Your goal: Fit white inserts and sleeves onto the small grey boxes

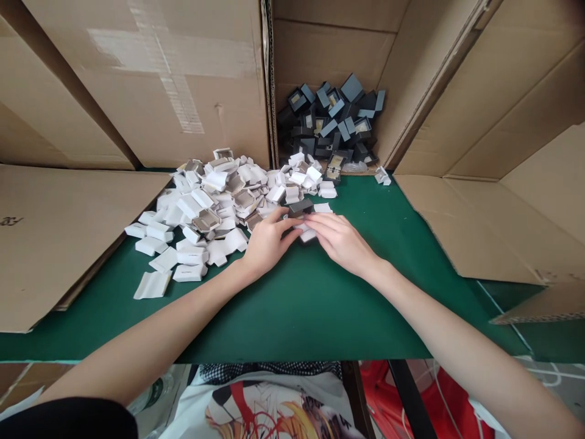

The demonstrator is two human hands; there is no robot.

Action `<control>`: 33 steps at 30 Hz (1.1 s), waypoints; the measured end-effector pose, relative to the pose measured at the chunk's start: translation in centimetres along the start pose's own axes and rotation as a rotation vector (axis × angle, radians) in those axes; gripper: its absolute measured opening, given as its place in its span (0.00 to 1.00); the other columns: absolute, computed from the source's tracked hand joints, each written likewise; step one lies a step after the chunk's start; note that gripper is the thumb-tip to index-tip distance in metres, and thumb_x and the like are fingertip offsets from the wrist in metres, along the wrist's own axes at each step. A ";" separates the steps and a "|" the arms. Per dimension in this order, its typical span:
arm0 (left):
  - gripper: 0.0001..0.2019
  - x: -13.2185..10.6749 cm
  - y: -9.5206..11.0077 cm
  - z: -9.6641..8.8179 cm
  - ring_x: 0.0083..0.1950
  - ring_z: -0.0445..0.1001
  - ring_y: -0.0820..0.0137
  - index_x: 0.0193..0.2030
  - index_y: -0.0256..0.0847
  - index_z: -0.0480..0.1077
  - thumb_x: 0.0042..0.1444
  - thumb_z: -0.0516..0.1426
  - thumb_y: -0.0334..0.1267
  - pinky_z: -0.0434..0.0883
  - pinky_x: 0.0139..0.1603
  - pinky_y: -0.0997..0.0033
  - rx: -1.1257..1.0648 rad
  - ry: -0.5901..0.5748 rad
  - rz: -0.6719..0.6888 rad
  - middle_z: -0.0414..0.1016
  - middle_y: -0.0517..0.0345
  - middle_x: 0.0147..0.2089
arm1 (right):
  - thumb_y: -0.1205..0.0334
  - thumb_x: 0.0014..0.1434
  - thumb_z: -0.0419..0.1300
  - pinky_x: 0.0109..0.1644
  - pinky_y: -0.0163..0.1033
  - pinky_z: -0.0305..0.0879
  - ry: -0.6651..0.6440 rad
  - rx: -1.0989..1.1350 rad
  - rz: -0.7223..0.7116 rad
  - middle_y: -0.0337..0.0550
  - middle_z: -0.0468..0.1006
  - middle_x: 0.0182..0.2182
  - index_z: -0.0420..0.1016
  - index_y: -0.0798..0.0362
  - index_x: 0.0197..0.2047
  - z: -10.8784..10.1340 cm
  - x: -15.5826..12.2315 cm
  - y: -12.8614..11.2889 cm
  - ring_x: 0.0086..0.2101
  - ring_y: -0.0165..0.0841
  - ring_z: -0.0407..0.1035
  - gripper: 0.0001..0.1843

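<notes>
At the middle of the green felt-covered table [301,305], both hands meet over one small piece. The left hand [267,241] and the right hand [340,242] come in from either side with their fingertips together, pinching a small dark grey plastic box part [300,207] that sits on a small white plastic piece [307,234]. The grey part lies just beyond the fingertips, away from the person's body, with its long axis running roughly left to right, slightly tilted. Neither hand is plainly nearer; the left fingers wrap the near left end, the right fingers lie flat along the right side. How firm the grip is cannot be told.

Just to the left, touching the left hand's far side, spreads a loose heap of white plastic clip pieces [205,213]. Farther back, well apart from the hands, a pile of dark grey box parts [331,125] fills an open brown cardboard carton [320,55]. Flattened cardboard flaps [55,238] flank the table on both sides.
</notes>
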State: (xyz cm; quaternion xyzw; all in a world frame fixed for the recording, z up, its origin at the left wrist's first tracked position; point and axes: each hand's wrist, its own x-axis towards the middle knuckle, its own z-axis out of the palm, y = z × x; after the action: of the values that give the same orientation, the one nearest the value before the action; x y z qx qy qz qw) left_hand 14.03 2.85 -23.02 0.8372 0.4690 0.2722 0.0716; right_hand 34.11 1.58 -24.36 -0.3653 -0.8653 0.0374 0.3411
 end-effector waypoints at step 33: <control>0.13 0.1 1.0 0.4 0.47 0.75 0.65 0.43 0.39 0.74 0.63 0.49 0.38 0.73 0.50 0.63 0.080 -0.026 0.005 0.70 0.48 0.54 | 0.69 0.67 0.45 0.39 0.43 0.58 0.023 -0.303 0.141 0.50 0.74 0.33 0.72 0.57 0.36 2.1 1.3 -1.8 0.36 0.39 0.63 0.15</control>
State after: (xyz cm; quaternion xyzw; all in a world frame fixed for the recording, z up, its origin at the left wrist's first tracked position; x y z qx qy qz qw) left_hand 14.99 2.46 -22.93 0.8440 0.4765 0.2425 0.0433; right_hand 31.10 1.46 -24.65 -0.4729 -0.8293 -0.0739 0.2884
